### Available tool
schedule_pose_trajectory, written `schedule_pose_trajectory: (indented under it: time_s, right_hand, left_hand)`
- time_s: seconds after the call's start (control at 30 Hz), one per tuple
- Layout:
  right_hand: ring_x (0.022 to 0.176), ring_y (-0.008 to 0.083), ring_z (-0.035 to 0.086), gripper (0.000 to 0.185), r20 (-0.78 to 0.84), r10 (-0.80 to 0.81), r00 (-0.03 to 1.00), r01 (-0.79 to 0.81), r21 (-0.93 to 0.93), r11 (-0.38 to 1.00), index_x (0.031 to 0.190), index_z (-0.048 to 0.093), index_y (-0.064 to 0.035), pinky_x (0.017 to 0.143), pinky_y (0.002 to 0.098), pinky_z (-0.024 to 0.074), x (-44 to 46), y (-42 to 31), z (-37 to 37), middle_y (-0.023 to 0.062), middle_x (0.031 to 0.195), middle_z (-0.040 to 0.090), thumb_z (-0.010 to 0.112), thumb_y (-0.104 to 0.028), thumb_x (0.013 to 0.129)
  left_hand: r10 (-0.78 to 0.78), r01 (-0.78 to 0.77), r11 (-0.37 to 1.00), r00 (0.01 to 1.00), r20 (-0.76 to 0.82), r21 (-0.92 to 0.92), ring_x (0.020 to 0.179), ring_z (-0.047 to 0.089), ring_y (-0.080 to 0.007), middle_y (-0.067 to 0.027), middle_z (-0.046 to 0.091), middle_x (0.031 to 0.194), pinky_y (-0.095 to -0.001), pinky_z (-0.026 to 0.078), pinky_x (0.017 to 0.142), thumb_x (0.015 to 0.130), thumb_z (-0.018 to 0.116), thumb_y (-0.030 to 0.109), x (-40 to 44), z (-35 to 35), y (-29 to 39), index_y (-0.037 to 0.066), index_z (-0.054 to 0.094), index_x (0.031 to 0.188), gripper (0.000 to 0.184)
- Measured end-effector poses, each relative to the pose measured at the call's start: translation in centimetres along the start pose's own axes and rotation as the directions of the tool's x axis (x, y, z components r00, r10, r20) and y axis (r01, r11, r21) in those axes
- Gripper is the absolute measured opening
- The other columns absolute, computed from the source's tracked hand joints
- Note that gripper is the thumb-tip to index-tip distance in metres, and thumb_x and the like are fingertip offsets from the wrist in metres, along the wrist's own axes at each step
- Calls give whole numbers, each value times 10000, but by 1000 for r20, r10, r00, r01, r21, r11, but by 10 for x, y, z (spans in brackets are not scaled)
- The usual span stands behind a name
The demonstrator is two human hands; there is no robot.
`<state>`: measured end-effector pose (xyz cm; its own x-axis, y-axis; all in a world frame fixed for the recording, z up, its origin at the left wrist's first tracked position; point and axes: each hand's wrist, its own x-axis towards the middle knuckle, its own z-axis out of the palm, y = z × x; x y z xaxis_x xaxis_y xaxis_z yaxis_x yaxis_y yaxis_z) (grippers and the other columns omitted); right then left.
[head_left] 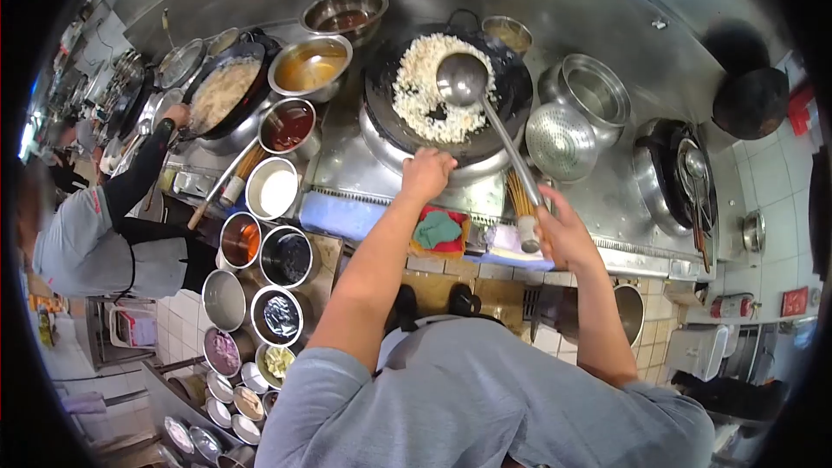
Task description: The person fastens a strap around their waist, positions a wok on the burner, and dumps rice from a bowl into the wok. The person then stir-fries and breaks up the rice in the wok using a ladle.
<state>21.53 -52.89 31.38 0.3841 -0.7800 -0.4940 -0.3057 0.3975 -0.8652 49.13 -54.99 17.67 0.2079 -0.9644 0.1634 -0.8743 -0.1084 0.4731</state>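
A black wok (378, 95) sits on the steel range, with white rice mixed with small bits (425, 65) spread inside it. My left hand (428, 173) is closed at the wok's near rim, its fingertips partly hidden. In my right hand (565, 230) is the handle of a long metal ladle (462, 79). The ladle's round bowl rests over the rice, right of the wok's middle. Close to my right hand stands a bamboo brush (520, 195). Below the wok's front edge lie folded green and red cloths (439, 231).
Left of the wok stand bowls of amber liquid (309, 68) and dark red sauce (288, 127). A perforated strainer (562, 142) leans by a steel pot (593, 91) at right. A co-worker (104, 238) handles another wok (227, 94). Several ingredient containers (277, 315) stand at lower left.
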Motion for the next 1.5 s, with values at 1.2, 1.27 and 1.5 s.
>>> schedule_pose_trajectory:
  time_s: [1.2, 1.27, 1.5]
  right_hand:
    - [832, 420, 634, 626, 60, -434, 899, 324, -758, 567, 1469, 323, -165, 772, 506, 491, -7, 24, 8, 211, 892, 663, 553, -177, 887]
    - [846, 403, 640, 619, 64, -262, 963, 175, -888, 426, 1452, 349, -128, 767, 482, 502, -61, -8, 2, 171, 918, 678, 558, -144, 869]
    - [751, 365, 643, 548, 238, -173, 956, 281, -914, 292, 1335, 544, -175, 691, 446, 500, -196, -131, -60, 156, 851, 678, 623, -126, 795]
  left_hand:
    - [379, -385, 902, 923, -67, -194, 787, 639, -367, -160, 675, 810, -460, 494, 716, 905, 582, 347, 21, 17, -31, 87, 723, 875, 297]
    - [217, -200, 966, 972, 90, -162, 755, 647, -361, -165, 676, 783, -460, 503, 710, 906, 580, 372, 27, 24, -20, 102, 732, 896, 310]
    - [492, -512, 856, 849, -192, -72, 550, 627, -300, -103, 593, 559, -396, 501, 508, 866, 637, 319, -39, -108, 76, 122, 703, 747, 240]
